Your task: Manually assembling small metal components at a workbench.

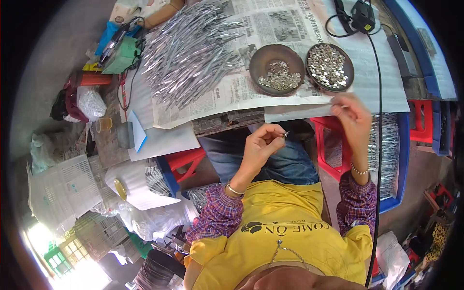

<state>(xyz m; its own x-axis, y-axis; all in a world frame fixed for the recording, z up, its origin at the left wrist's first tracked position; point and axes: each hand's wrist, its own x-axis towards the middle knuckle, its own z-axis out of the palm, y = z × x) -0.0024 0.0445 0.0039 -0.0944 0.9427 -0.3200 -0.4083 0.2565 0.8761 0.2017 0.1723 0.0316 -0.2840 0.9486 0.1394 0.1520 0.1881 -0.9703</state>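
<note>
My left hand (261, 149) is over my lap, just off the table's near edge. Its thumb and forefinger pinch a small shiny metal piece (286, 134), whose exact kind is too small to tell. My right hand (354, 115) hangs past the paper's edge, below the right dish. Its fingertips are drawn together, and anything between them is too small to make out. Flat round silvery bits fill the right dark dish (352, 72). Beside it, the left dark dish (258, 58) holds small silvery metal parts.
Many thin silvery strips (193, 53) lie heaped on newspaper (285, 26) at the left. A black cable (379, 96) runs down the right side. Blue trays (402, 164) with silvery pieces and red stools (328, 145) stand below table height. Another person's arm (162, 15) reaches in at the far left.
</note>
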